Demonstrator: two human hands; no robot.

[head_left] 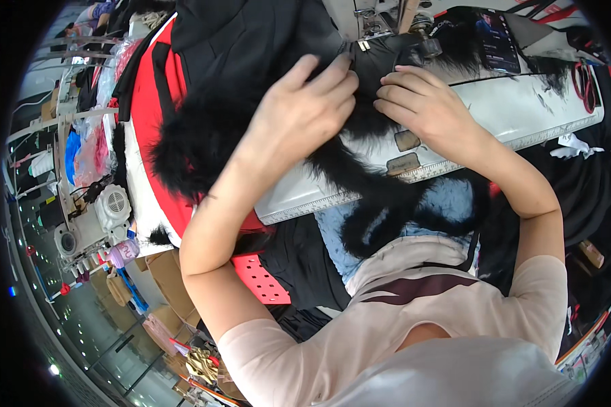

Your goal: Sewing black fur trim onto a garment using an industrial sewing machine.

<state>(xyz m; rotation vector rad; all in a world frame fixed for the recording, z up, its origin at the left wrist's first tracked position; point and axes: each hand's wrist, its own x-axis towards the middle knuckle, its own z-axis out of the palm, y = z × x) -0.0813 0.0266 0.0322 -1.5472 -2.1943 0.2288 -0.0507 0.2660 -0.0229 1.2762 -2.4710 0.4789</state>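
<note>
At a sewing machine [373, 20], a black garment [234, 47] with black fur trim [193, 142] lies under and beside the presser area. My left hand [299, 112] is closed on the black fur-trimmed fabric just left of and below the machine's foot, its fingertips partly hidden. My right hand [421, 108] has bent fingers pressed on the black fabric [377, 61] at the right of the foot. A long fur strip [363, 190] hangs over the white machine bed's ruled front edge [299, 207] toward my lap.
A phone [499, 47] and red scissors [584, 85] lie at the right. Red cloth [163, 74], a motor [112, 207], spools and bags fill the left. A red perforated basket [258, 278], cardboard boxes [163, 278] and dark fabric [584, 197] surround my seat.
</note>
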